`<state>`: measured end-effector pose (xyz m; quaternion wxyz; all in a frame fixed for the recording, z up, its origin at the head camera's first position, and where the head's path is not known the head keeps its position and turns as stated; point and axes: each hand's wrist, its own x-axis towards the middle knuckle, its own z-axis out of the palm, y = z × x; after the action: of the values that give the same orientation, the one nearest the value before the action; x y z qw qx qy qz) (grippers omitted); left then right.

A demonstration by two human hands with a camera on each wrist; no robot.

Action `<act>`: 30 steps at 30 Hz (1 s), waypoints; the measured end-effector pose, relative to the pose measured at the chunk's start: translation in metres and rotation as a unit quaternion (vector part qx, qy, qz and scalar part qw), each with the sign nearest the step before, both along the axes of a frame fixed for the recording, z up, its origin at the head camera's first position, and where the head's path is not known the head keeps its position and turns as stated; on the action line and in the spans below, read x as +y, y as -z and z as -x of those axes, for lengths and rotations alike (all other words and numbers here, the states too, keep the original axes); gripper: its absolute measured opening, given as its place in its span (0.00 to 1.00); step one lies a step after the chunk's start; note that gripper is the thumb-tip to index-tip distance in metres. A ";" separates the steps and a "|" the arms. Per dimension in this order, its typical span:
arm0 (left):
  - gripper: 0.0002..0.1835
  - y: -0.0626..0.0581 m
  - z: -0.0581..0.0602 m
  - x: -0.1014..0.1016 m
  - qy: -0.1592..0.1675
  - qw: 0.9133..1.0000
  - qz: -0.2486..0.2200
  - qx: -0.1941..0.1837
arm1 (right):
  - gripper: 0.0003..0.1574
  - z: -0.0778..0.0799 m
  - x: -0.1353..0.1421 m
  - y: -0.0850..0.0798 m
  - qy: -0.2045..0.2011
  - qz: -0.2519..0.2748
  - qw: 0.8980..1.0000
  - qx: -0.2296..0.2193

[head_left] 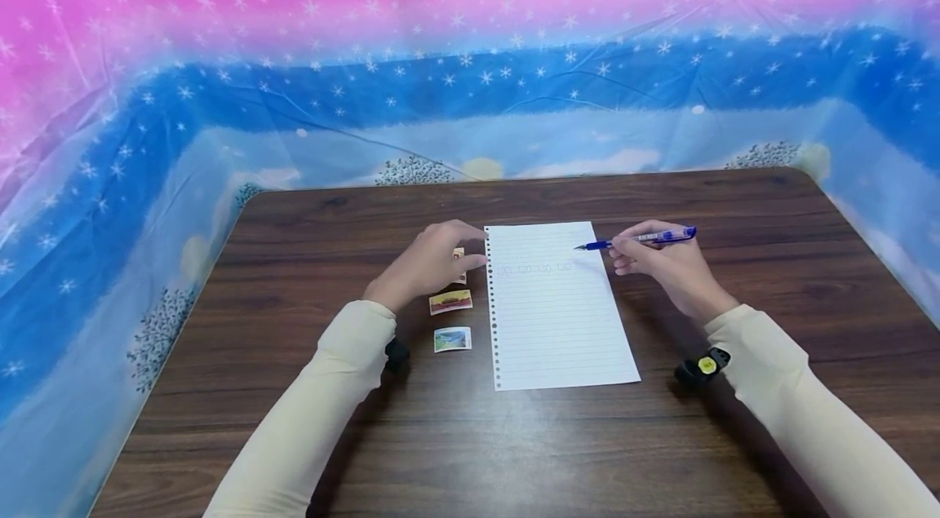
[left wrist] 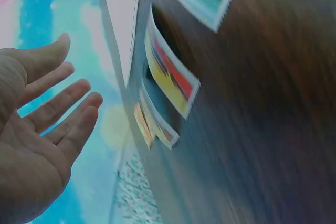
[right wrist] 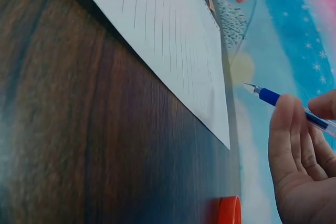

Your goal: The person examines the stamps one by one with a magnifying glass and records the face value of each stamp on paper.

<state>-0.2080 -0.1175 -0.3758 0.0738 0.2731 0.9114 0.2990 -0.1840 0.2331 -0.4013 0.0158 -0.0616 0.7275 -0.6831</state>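
A lined sheet of paper [head_left: 561,330] with punched holes down its left side lies on the table, a faint handwritten row across its upper part. Between the fingers and thumb of my right hand [head_left: 664,261] is a blue pen [head_left: 664,236], its tip over the sheet's upper right. In the right wrist view, the pen [right wrist: 269,96] points away from the fingertips. My left hand [head_left: 433,261], fingers spread and relaxed in the left wrist view, hovers by the sheet's left edge. Under it are stamps [head_left: 459,254], partly hidden. A red-and-yellow stamp [head_left: 450,303] and a landscape stamp [head_left: 452,339] lie nearer me.
The dark wood table [head_left: 367,444] has a patterned pink and blue cloth [head_left: 470,77] hanging around its back and sides. An orange-red round object [right wrist: 230,211] stands at the bottom of the right wrist view. Both wrists wear black straps.
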 end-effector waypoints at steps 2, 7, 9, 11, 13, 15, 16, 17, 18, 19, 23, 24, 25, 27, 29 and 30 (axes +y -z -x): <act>0.22 0.001 0.004 -0.005 -0.014 1.000 -0.003 -0.004 | 0.16 -0.002 0.001 -0.001 0.016 -0.014 1.000 0.002; 0.21 0.005 0.014 -0.014 -0.044 0.999 -0.003 -0.002 | 0.17 -0.007 0.007 -0.001 0.020 -0.004 1.000 0.008; 0.21 0.006 0.017 -0.016 -0.055 0.998 -0.002 -0.006 | 0.18 -0.008 0.008 -0.001 0.014 0.016 1.000 0.015; 0.21 0.007 0.019 -0.019 -0.065 0.998 -0.001 -0.012 | 0.19 -0.010 0.010 -0.001 0.013 0.029 0.999 0.024; 0.21 0.009 0.022 -0.020 -0.071 0.997 0.002 -0.015 | 0.19 -0.012 0.012 0.000 0.020 0.031 0.999 0.037; 0.20 0.010 0.025 -0.021 -0.076 0.997 0.003 -0.015 | 0.19 -0.014 0.014 0.001 0.034 0.028 0.998 0.048; 0.20 0.011 0.026 -0.021 -0.078 0.997 0.004 -0.014 | 0.19 -0.015 0.015 0.001 0.041 0.026 0.997 0.052; 0.20 0.011 0.028 -0.022 -0.080 0.997 0.004 -0.013 | 0.19 -0.016 0.016 0.001 0.047 0.025 0.997 0.055; 0.19 0.012 0.029 -0.023 -0.083 0.996 0.004 -0.013 | 0.19 -0.017 0.017 0.002 0.050 0.027 0.997 0.058; 0.19 0.012 0.030 -0.024 -0.086 0.996 0.004 -0.014 | 0.20 -0.018 0.018 0.002 0.052 0.035 0.996 0.058; 0.19 0.015 0.033 -0.029 -0.098 0.995 0.003 -0.022 | 0.25 -0.020 0.020 0.002 0.049 0.061 0.996 0.054; 0.19 0.016 0.034 -0.030 -0.099 0.995 0.004 -0.023 | 0.26 -0.020 0.021 0.003 0.049 0.065 0.995 0.051; 0.19 0.017 0.035 -0.031 -0.100 0.995 0.005 -0.025 | 0.27 -0.020 0.021 0.003 0.051 0.065 0.995 0.049; 0.19 0.018 0.037 -0.033 -0.100 0.995 0.006 -0.027 | 0.27 -0.021 0.023 0.004 0.053 0.064 0.995 0.046; 0.19 0.019 0.038 -0.033 -0.102 0.994 0.006 -0.028 | 0.25 -0.022 0.024 0.004 0.060 0.055 0.996 0.048; 0.18 0.019 0.039 -0.034 -0.103 0.994 0.007 -0.030 | 0.24 -0.022 0.025 0.005 0.064 0.050 0.995 0.051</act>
<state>-0.2470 -0.1511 -0.3951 0.0713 0.1680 0.9341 0.3070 -0.1621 0.2576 -0.4060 -0.0681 -0.0497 0.6946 -0.7144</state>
